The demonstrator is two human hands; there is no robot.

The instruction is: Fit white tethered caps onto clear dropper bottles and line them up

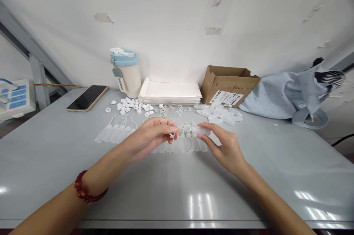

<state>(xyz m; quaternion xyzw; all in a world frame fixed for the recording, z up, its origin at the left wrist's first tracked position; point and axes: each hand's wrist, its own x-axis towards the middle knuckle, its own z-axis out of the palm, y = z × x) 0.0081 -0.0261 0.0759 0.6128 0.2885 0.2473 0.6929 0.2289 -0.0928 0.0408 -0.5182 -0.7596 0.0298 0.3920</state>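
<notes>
My right hand [225,144] pinches a small translucent bottle [202,130] between thumb and fingers, its narrow end pointing left. A thin white cord [186,128] runs from that end to my left hand [156,133], whose thumb and fingertips are closed on it. Below my hands, a row of similar bottles [183,144] lies side by side on the grey table [155,190]; my left hand covers part of that area. Several more bottles with cords [114,133] lie left of my left hand. Loose bottles without cords [218,113] are piled behind my right hand.
White caps [127,106] and loose cords [177,111] lie behind my hands. Farther back stand a tumbler [128,74], a stack of white envelopes [171,93] and a cardboard box [228,85]. A phone [87,98] lies left, blue cloth [276,96] right.
</notes>
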